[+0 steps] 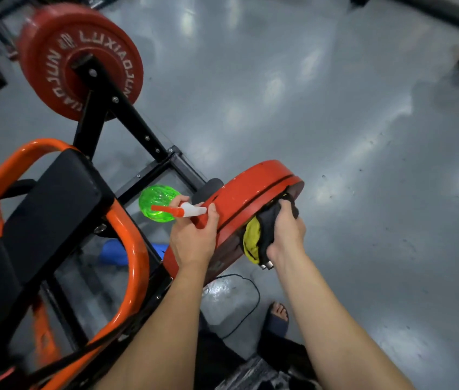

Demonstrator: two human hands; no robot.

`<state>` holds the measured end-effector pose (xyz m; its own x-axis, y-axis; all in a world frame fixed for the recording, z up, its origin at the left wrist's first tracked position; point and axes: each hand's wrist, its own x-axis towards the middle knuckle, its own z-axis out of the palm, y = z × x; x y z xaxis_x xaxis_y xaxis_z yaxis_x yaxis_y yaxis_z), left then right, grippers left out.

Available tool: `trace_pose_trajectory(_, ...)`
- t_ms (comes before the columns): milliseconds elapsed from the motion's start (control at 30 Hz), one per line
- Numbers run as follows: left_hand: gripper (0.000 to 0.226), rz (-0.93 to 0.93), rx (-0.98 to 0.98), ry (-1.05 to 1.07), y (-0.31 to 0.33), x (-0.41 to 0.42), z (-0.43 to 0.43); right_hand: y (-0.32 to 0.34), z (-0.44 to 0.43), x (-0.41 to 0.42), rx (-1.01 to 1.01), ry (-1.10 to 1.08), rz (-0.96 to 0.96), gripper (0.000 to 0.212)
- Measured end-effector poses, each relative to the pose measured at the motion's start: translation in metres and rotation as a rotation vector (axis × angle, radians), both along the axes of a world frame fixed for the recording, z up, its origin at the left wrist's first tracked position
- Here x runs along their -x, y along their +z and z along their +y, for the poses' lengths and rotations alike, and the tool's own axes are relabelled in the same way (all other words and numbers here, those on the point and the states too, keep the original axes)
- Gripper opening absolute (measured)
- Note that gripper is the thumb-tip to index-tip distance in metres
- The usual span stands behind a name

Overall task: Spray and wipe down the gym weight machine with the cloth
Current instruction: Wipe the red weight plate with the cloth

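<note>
a glossy grey floor lies under everything. the weight machine's black frame runs from a far red plate down towards a near red plate. an orange tube loops round a black pad on the left, close beside the left forearm. under the frame sits a blurred blue object. a thin black cable curls on the floor near a sandalled foot. the far plate reads "luxiaojun" in pale letters, repeated round its face. the left hand has its fingers curled round the neck of a green spray bottle, with the thumb against the near plate's rim. the right hand has its fingers clenched on a black-and-yellow cloth, which is pressed to that plate's outer face.
</note>
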<state>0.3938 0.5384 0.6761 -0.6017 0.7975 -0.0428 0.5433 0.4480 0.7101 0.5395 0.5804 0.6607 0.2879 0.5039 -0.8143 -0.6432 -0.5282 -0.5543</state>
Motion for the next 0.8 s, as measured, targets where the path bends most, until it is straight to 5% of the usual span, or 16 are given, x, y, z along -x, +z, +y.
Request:
trace_pose_trajectory(100, 0.019, -0.024, 0.007, 0.030, -0.008, 0.011, -0.011, 0.018, -0.009, 0.002, -0.019, 0.053, -0.027, 0.016)
trace_pose_trajectory(233, 0.042, -0.030, 0.026, 0.088, -0.018, 0.027, -0.031, 0.018, -0.031, 0.011, -0.037, 0.138, -0.009, 0.024)
trace_pose_trajectory(467, 0.076, -0.114, 0.167, 0.230, 0.006, 0.035, -0.025, 0.012, -0.053, 0.030, 0.061, 0.160, 0.315, 0.027)
trace_pose_trajectory(800, 0.083, 0.048, 0.184, -0.015, 0.030, -0.021, 0.033, 0.016, -0.027, -0.007, -0.118, -0.040, 0.343, 0.031)
